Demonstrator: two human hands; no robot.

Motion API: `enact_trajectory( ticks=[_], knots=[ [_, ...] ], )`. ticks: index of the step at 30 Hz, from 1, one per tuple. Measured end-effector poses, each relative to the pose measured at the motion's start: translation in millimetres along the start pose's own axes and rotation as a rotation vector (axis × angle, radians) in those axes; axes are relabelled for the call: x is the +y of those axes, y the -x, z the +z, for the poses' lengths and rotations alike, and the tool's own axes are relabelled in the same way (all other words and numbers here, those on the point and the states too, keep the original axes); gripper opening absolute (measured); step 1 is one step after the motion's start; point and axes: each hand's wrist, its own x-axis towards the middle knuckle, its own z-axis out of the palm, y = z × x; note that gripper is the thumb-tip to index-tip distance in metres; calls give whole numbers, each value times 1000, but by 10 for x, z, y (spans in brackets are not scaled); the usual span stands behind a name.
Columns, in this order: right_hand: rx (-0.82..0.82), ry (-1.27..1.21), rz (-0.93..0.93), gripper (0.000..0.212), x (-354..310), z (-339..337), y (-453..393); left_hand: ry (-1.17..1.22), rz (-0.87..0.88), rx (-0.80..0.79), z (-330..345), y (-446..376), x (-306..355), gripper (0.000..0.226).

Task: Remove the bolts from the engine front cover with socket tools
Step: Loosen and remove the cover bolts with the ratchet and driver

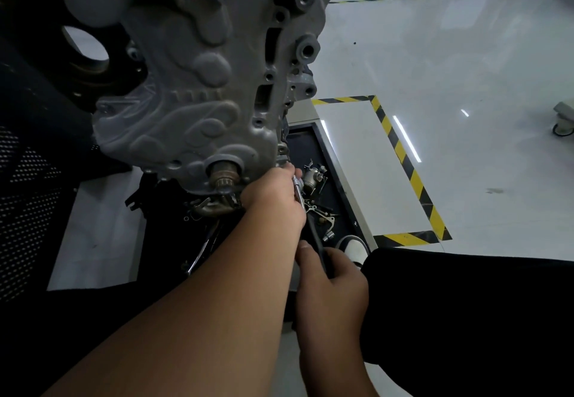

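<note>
- A glossy white floor (450, 64) spreads to the right.
- Yellow-and-black hazard tape (403, 160) frames a rectangle on it.
- A dark tray (313, 151) holds loose metal parts (313, 179).
- A white shoe toe (354, 246) shows beside the tray.
- A caster wheel (562, 128) stands at the far right.
- Black perforated mesh (21, 198) fills the left edge.

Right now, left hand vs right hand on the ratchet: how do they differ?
The left hand sits at the head end of the ratchet, up against the lower edge of the engine front cover; the right hand grips the black handle, lower and nearer the camera. The left hand hides the ratchet's tip, while the handle shows between the right hand's thumb and fingers. Both are curled round the same tool.
</note>
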Motion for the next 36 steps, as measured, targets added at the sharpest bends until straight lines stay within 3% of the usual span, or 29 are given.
enact_trajectory(
  ticks=[4, 10, 12, 17, 36],
  knots=[
    [-25, 34, -26, 27, -42, -58, -78, 56, 7, 18, 23, 11, -7, 24],
    [-51, 56, -94, 41, -112, -106, -100, 72, 19, 17, 20, -2, 8, 16],
    [-56, 54, -123, 39, -133, -115, -108, 88, 9, -1, 17, 13, 24, 3],
    [-55, 89, -203, 39, -174, -141, -115, 94, -1, -42, 10, 36, 58, 25],
    [-94, 172, -225, 41, -304, -128, -257, 221, -108, -127, 43, 46, 113, 26]
  ],
)
